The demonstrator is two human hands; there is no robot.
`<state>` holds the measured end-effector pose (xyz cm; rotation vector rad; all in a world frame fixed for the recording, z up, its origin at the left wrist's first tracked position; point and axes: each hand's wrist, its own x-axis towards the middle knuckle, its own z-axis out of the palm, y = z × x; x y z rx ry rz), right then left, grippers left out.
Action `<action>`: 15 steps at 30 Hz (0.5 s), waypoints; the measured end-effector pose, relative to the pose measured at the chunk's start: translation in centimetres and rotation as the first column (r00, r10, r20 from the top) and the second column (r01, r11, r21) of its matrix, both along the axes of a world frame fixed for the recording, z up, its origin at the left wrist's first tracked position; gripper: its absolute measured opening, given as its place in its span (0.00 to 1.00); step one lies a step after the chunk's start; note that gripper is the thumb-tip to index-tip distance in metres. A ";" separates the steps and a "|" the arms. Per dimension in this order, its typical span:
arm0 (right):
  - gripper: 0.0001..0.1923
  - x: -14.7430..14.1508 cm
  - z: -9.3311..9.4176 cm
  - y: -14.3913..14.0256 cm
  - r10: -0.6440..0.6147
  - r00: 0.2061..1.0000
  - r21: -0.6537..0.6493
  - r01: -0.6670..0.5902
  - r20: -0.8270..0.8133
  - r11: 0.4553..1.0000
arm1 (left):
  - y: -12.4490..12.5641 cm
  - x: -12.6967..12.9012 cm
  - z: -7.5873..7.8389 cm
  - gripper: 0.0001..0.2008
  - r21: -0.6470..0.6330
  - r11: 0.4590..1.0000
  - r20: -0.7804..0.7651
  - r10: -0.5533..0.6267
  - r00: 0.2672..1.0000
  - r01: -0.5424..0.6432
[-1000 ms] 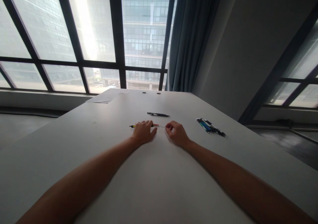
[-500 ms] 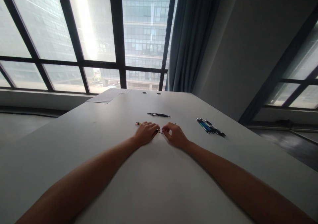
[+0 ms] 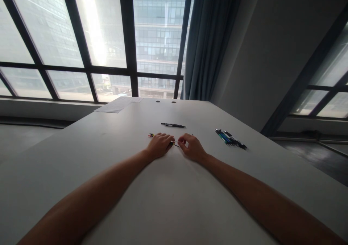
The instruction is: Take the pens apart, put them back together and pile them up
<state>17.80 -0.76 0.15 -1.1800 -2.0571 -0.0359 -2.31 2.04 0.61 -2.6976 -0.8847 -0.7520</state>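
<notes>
Fingers of left hand (image 3: 160,144) and right hand (image 3: 191,147) pinch a small pen (image 3: 151,135), mostly hidden beneath them.

On the bench (image 3: 114,187), hands meet at centre over a pen (image 3: 151,135); single pen (image 3: 173,125) at 12 o'clock, pen cluster (image 3: 230,139) at 3, paper sheet (image 3: 116,105) at 11.

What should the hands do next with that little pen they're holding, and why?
Probably push the two pieces gently together. The left hand covers a small pen lying on the table, its coloured end poking out. The right hand pinches something thin at the pen's other end, right where the fingertips meet. What that part is looks too small to tell, so go slowly.
</notes>
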 end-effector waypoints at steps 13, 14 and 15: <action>0.03 -0.1 0.2 -0.1 -0.015 0.999 -0.012 0.016 0.030 1.000 | -0.1 0.1 0.1 0.09 -0.019 1.000 0.010 0.006 1.000 -0.006; 0.03 -0.1 0.2 -0.1 -0.006 1.000 -0.007 0.007 0.025 1.000 | -0.1 0.1 0.1 0.09 -0.016 1.000 0.009 0.002 1.000 -0.002; 0.02 -0.1 0.1 -0.1 0.008 1.000 0.001 -0.008 0.020 1.000 | -0.1 0.1 0.2 0.09 -0.013 1.000 0.008 -0.001 1.000 0.001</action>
